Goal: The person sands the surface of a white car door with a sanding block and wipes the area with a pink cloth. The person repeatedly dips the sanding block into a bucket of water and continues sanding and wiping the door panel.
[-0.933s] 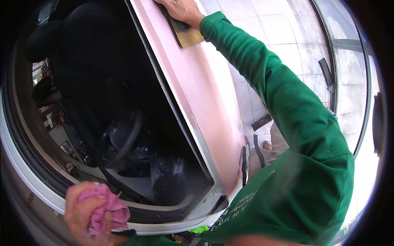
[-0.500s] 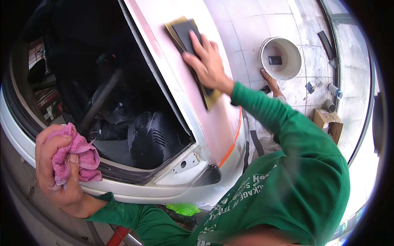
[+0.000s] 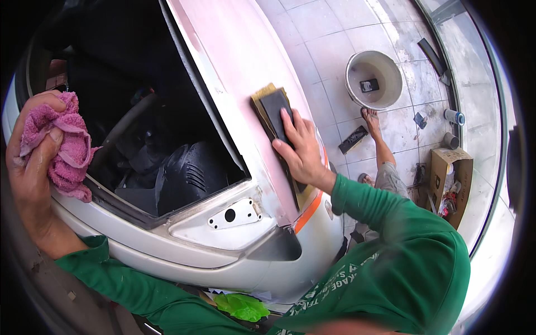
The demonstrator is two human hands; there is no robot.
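Note:
My right hand (image 3: 306, 153) presses a long black sanding block (image 3: 274, 109) against the pale pink car panel (image 3: 234, 50). Sandpaper with a yellowish-brown back (image 3: 263, 91) sticks out around the block's edges. The fingers lie over the block, thumb along its left side. At the far left, my left hand (image 3: 33, 162) grips a crumpled pink cloth (image 3: 64, 137), held up near the edge of the open window (image 3: 162, 111). An orange strip of tape (image 3: 309, 214) runs along the panel's lower right border.
A round bucket (image 3: 395, 84) with a small dark object inside stands on the tiled floor. Beside it are a bare foot (image 3: 371, 120) and a black block (image 3: 353, 139). A cardboard box (image 3: 466, 192) and a spray can (image 3: 454, 116) lie right. Bright green plastic (image 3: 241, 307) sits below the car.
The right hand and sanding block have slid down the panel, nearer to me. The left hand has moved left and up with the cloth. The view has shifted slightly.

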